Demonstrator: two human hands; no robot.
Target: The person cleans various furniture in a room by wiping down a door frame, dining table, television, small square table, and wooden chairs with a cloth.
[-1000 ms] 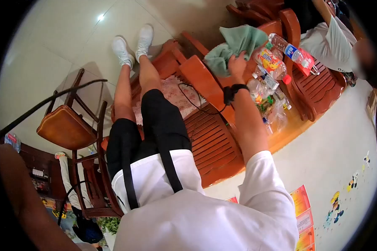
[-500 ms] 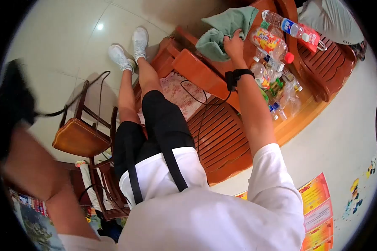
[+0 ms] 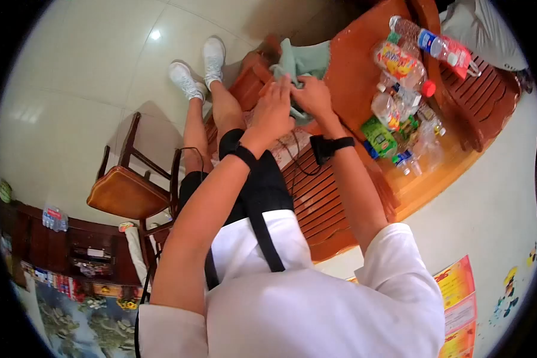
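Observation:
A pale green cloth (image 3: 309,58) hangs bunched over the corner of the wooden seat's arm, above my knees. My right hand (image 3: 314,98) is closed on the near edge of this cloth. My left hand (image 3: 272,116) meets it there, back upward and fingers pressed together against the cloth's folds. Its fingertips are partly hidden among the folds, and the two hands nearly touch. Each wrist wears a black band, the right one with a small black box (image 3: 321,149).
To the right, several plastic bottles (image 3: 398,62) and a green package (image 3: 379,137) lie on the wooden surface (image 3: 426,191). A wooden chair (image 3: 128,192) stands left of my legs. A cable (image 3: 304,170) loops over the slatted seat. A person's grey clothing (image 3: 483,30) shows top right.
My left hand has come in from the far left to the cloth. My right hand has drawn the cloth left and nearer, away from the bottles.

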